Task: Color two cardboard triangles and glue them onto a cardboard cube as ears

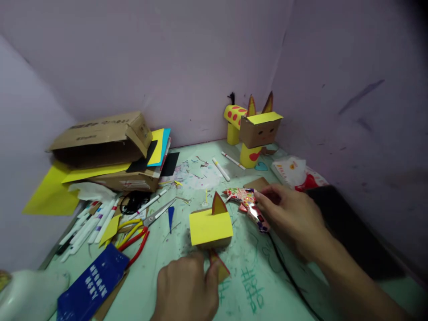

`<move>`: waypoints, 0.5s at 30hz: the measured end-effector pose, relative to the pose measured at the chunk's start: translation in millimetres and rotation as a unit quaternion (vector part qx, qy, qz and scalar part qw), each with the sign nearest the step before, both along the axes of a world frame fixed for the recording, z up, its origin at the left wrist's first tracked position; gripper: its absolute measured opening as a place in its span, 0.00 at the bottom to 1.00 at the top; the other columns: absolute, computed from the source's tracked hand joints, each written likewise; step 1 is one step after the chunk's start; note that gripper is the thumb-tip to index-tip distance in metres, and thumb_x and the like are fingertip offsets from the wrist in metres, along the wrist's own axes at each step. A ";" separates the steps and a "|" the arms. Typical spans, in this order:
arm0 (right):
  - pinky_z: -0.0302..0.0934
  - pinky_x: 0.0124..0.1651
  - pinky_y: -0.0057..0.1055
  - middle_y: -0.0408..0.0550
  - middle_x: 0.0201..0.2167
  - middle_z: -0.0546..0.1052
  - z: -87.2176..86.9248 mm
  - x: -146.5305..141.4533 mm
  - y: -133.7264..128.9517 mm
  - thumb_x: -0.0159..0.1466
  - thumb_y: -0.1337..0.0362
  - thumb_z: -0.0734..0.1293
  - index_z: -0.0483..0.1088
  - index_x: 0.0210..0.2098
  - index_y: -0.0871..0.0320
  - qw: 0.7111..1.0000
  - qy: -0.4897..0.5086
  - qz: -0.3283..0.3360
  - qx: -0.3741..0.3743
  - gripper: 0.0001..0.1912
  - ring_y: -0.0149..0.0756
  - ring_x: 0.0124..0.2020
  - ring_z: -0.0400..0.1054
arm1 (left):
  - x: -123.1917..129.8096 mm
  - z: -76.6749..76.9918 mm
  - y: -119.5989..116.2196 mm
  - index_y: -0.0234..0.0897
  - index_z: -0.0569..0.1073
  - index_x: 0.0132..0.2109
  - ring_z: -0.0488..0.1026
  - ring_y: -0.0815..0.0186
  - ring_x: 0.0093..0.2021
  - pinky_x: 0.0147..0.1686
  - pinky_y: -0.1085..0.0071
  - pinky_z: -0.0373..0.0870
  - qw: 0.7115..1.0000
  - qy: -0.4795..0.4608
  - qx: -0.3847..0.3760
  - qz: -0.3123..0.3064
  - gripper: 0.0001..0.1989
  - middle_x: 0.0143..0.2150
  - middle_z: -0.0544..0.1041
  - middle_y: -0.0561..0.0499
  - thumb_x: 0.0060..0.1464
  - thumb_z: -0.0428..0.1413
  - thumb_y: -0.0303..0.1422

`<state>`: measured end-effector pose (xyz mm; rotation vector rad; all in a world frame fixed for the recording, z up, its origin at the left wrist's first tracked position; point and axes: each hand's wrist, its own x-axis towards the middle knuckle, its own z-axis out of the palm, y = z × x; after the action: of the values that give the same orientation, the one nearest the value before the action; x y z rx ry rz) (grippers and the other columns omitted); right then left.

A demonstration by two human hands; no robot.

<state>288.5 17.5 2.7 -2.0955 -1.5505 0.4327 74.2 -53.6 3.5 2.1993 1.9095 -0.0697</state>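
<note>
A small cardboard box with a yellow top (211, 226) sits on the table, one brown-edged yellow ear (219, 203) standing on it. Just in front of the box, my left hand (187, 285) pinches a second pointed ear (221, 268) between thumb and finger. To the right, the fingers of my right hand (289, 214) are at a patterned glue gun (252, 207) with a black cord, which lies on the table pointing left. How firmly they hold it is unclear.
Scissors (147, 221), markers (88, 227) and a blue packet (93, 283) lie left. An open cardboard box (96, 138) stands behind them. A cardboard animal (261, 133) stands at the back right, near a tissue pack (290, 171) and a black panel (351, 232).
</note>
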 end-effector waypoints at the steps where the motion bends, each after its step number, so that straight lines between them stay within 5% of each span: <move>1: 0.52 0.26 0.33 0.51 0.27 0.79 0.6 4.5 2.1 0.60 0.49 0.61 0.75 0.31 0.54 0.997 -0.058 0.005 -0.049 0.18 0.49 0.31 0.72 | 6.0 -3.6 4.6 0.38 0.76 0.27 0.76 0.51 0.26 0.25 0.62 0.64 0.998 0.049 0.014 0.022 0.18 0.24 0.78 0.41 0.57 0.46 0.38; 6: 0.47 0.22 0.32 0.52 0.20 0.77 -12.1 10.0 7.8 0.55 0.40 0.61 0.74 0.22 0.54 0.988 -0.085 0.052 -0.116 0.25 0.51 0.28 0.72 | 22.6 -15.5 5.4 0.37 0.77 0.27 0.77 0.51 0.27 0.25 0.63 0.66 0.993 0.092 0.047 0.065 0.16 0.25 0.78 0.41 0.56 0.48 0.36; 15: 0.44 0.20 0.30 0.48 0.17 0.73 -23.1 5.5 15.4 0.53 0.46 0.65 0.68 0.17 0.55 0.989 -0.042 0.089 -0.108 0.20 0.42 0.22 0.67 | 5.3 -20.9 1.5 0.38 0.76 0.26 0.77 0.53 0.27 0.24 0.66 0.63 0.993 0.081 0.020 0.081 0.11 0.26 0.79 0.41 0.48 0.49 0.30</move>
<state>294.0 32.9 -20.4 -2.1659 -1.8210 0.6067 79.5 -52.1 -17.3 2.1132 2.1871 -0.1886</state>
